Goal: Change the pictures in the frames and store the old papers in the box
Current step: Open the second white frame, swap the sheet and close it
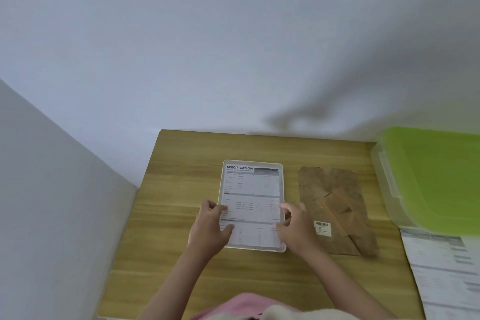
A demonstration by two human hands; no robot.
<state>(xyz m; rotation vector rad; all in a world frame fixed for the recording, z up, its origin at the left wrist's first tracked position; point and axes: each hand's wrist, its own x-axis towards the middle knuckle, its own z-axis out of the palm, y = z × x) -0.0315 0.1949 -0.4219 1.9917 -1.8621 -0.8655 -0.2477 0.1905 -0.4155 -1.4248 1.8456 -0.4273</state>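
A white picture frame (281,248) lies flat on the wooden table (168,184). On it rests a printed sheet headed "SPECIFICATION" (252,189). My left hand (210,228) pinches the sheet's left edge between thumb and fingers. My right hand (296,226) holds its right edge with curled fingers. To the right lies the frame's brown backing board (335,210), stand side up, with a barcode label. A clear plastic box with a green lid (436,176) stands at the table's right end.
A stack of printed papers (446,275) lies at the right front, below the box. White walls close in behind and to the left of the table. Pink clothing shows at the bottom edge.
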